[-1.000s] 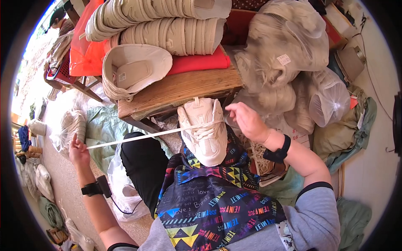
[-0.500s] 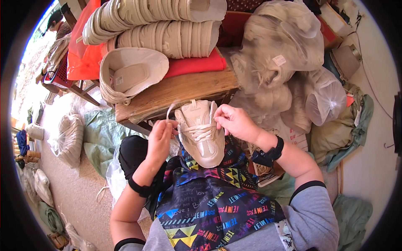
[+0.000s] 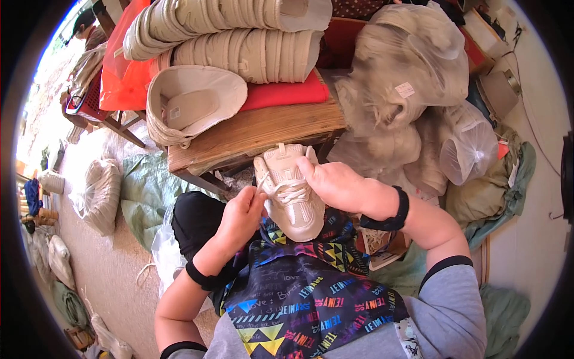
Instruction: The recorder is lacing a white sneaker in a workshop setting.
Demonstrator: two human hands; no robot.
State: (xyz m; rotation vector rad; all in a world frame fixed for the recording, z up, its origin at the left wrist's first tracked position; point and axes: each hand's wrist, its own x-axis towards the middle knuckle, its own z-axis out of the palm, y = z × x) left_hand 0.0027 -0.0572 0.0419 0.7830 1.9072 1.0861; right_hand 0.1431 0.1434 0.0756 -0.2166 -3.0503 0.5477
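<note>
A beige sneaker upper [image 3: 294, 216] sits over my lap with its toe toward me and its tongue toward the bench. Pale shoelace [image 3: 293, 192] criss-crosses its front. My left hand [image 3: 241, 216] is closed at the upper's left edge, pinching the shoelace close to the eyelets. On the opposite side, my right hand [image 3: 344, 186] grips the upper, its thumb pressed on the eyelet edge beside the tongue; its other fingers are mostly hidden.
A wooden bench [image 3: 257, 134] ahead carries nested rows of beige uppers [image 3: 245, 57] and a single upper [image 3: 197, 102] on red material. Clear plastic bags [image 3: 412, 66] crowd the right. A filled bag [image 3: 95, 197] lies on the left floor; a person [image 3: 89, 36] is at far left.
My left hand has drawn down and the lace end no longer stands up above it. My right hand has turned, bringing its thumb onto the upper's eyelet edge.
</note>
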